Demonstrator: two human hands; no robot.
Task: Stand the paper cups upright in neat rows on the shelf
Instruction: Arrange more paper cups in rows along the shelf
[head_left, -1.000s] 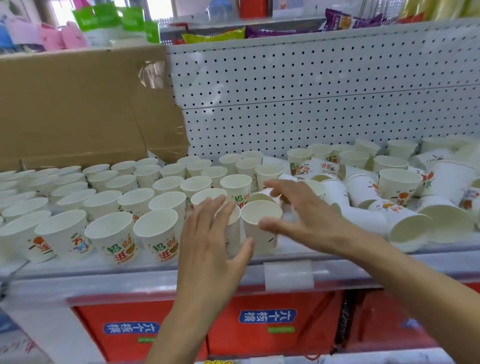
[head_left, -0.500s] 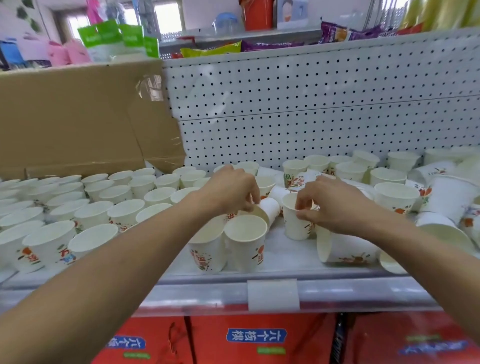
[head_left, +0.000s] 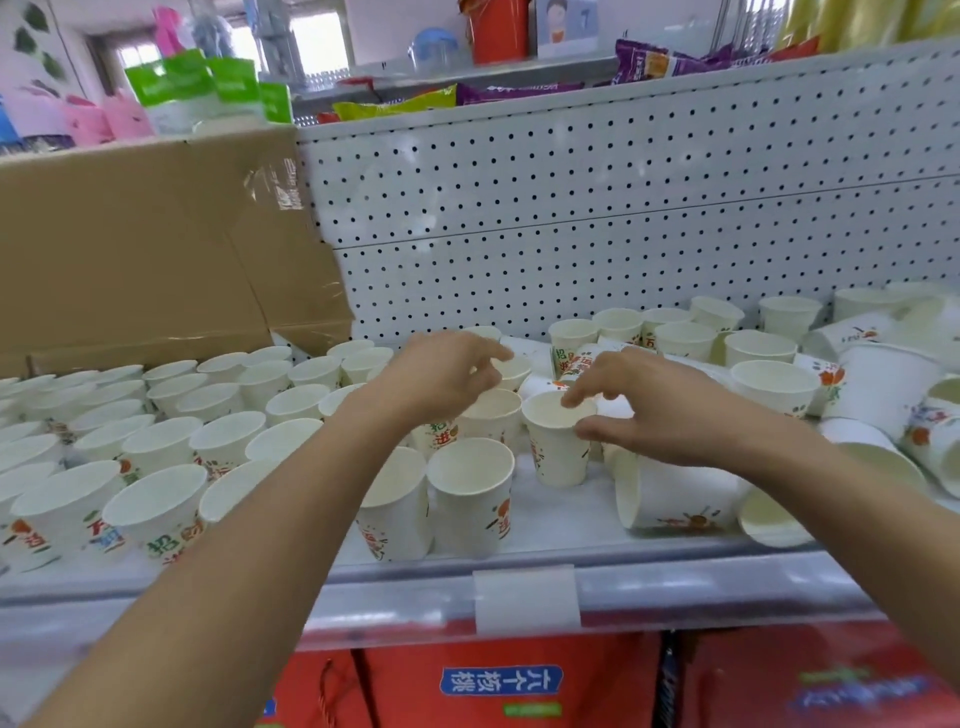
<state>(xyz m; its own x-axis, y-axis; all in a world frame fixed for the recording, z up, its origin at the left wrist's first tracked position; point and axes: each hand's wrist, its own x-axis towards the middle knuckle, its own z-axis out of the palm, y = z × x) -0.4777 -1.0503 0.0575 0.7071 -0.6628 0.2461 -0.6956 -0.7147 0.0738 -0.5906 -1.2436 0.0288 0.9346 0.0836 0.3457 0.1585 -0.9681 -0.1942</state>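
White printed paper cups cover the shelf (head_left: 675, 582). Rows of upright cups (head_left: 156, 447) fill its left half. My right hand (head_left: 654, 415) pinches the rim of one upright cup (head_left: 556, 452) mid-shelf, index finger inside and thumb outside. My left hand (head_left: 441, 374) hovers with loosely curled fingers over another upright cup (head_left: 491, 415) just left of it and holds nothing that I can see. Two more upright cups (head_left: 470, 499) stand in front near the shelf edge. On the right, several cups lie tipped over, among them a large one (head_left: 675, 499).
A brown cardboard box (head_left: 130, 249) stands behind the rows at the back left. White pegboard (head_left: 571, 208) forms the back wall. Upright and toppled cups crowd the far right (head_left: 883, 374). Red cartons (head_left: 498, 686) sit under the shelf.
Both hands moved from the front cups to the middle of the shelf. The right hand took a cup by the rim and shifted it slightly left; the left hand's fingers have loosened.
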